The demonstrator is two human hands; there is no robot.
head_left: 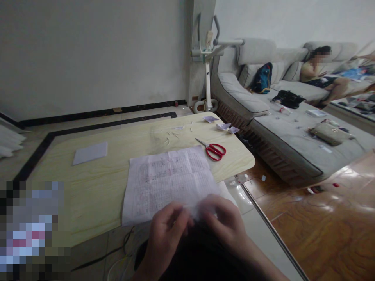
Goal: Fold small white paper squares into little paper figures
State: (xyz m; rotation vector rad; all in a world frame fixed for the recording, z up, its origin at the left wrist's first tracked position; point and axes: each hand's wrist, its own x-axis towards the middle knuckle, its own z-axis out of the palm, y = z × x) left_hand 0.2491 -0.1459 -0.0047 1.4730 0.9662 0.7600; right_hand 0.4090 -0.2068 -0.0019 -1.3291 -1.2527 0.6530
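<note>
My left hand [168, 228] is closed in a pinch at the table's near edge, with a small piece of white paper [193, 211] at its fingertips. My right hand [224, 218] meets it from the other side, fingers curled onto the same paper; motion blurs its fingertips, so the paper's shape is unclear. Just beyond both hands lies a large creased printed sheet [166, 179]. Red-handled scissors [216, 151] rest past its upper right corner, blades pointing away. Several small folded paper pieces [223, 127] stand near the table's far right corner.
Thin paper scraps [172, 134] are scattered on the pale wooden table [96, 195]. A white stack of paper [90, 153] lies at the left. Beyond the table are exercise equipment [208, 78] and a grey sofa [287, 144], where a person [315, 72] sits. Cables [123, 246] hang below the near edge.
</note>
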